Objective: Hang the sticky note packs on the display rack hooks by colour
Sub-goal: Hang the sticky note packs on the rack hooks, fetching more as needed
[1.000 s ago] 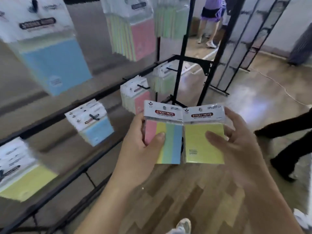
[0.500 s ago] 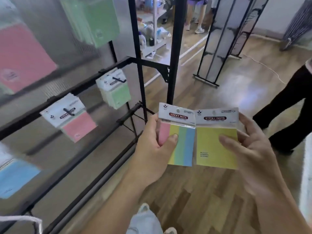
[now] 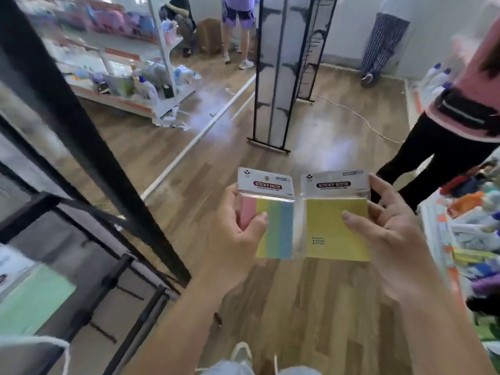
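My left hand [image 3: 235,239] grips a striped sticky note pack [image 3: 276,226] with pink, yellow, green and blue bands, thumb across its front. My right hand [image 3: 389,239] holds a plain yellow sticky note pack [image 3: 335,228], thumb on its face and fingers behind. Both packs are upright, side by side with a small gap, at chest height over the wooden floor. The black display rack [image 3: 89,147] stands at my left; a green pack [image 3: 32,299] hangs on it at the lower left edge, blurred. The rack's other packs are out of view.
An empty black rack frame [image 3: 273,77] stands ahead on the floor. A person in a pink top and black trousers [image 3: 443,142] is close on the right. A white shelf of goods [image 3: 140,77] is far left, another cluttered shelf [image 3: 470,239] at the right edge. A person in purple [image 3: 238,28] stands far back.
My view has swung to the right, away from the rack, so its hanging pink, blue and green packs have slid out of sight. The two packs in my hands have moved slightly apart.
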Available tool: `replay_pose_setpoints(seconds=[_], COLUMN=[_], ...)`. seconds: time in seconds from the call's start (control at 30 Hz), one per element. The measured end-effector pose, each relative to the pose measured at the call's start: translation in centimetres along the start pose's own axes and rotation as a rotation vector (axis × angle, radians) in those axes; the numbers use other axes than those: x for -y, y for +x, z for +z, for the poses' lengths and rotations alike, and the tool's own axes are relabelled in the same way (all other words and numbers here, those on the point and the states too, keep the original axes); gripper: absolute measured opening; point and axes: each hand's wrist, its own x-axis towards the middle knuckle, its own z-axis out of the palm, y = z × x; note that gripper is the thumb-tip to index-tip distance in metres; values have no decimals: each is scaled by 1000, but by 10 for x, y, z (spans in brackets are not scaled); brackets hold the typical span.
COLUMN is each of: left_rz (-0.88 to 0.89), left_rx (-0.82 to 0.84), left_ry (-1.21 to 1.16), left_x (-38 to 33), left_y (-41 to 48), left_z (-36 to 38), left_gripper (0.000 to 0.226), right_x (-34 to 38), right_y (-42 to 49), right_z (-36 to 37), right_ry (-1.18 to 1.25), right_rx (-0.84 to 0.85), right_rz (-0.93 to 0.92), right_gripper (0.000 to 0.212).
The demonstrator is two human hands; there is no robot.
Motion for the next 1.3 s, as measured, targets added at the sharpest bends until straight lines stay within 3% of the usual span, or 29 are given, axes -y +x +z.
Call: replay_pose_setpoints(seconds=[0.23, 0.77, 1.07, 1.3], left_rz=[-29, -20, 18, 80], left_rx=[-4, -241, -243, -146], left_ry=[-16, -44, -45, -4], left_x=[-8, -39, -31, -47], left_y=[105, 355, 540, 714], left_z=[47, 185, 228, 245], left_gripper=[34, 36, 29, 30], right_x=[2, 24, 25, 51], right_y=[110, 416, 593, 754], right_z=[-28, -121, -138, -126], right_ry=[53, 120, 169, 119], right_rx=[-34, 135, 112, 70], right_rz=[24, 66, 56, 4], right_gripper=[61, 66, 65, 56])
